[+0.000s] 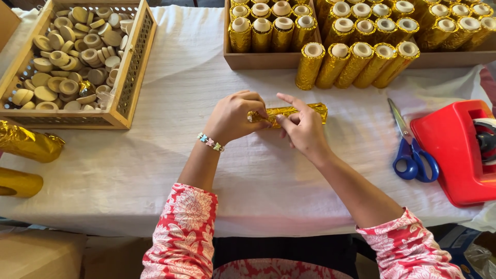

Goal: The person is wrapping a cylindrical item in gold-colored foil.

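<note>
A: Surface first. What covers the table?

B: White cloth (155, 170), slightly wrinkled, hanging over the near edge. Below that edge, a brown box (41, 253) at lower left; the floor is mostly hidden.

A: And the hands?

B: Mid-table. Left hand (233, 118) pinches the left end of a gold tube (294, 111), fingers curled tight on the foil. Right hand (304, 129) grasps the tube at its middle from the near side, index finger stretched out above it. The tube lies level, just over the cloth; I cannot tell if it touches it. A beaded bracelet (210, 142) sits on the left wrist. Sleeves are red with white flowers.

A: Far side of the table?

B: A brown tray (258, 61) packed with upright gold tubes, pale caps showing. Five more tubes (356, 64) lean against its front, on the cloth.

A: Left side?

B: A wooden crate (132, 67) with perforated walls, full of pale round caps (67, 57). At the left edge, crumpled gold foil (31, 143) and another gold piece (18, 182) below it.

A: Right side?

B: Blue-handled scissors (411, 150), shut, flat on the cloth, just beside a red tape dispenser (454, 155).

A: The room?

B: Barely visible past the table; daylight-bright, even, soft shadows.
</note>
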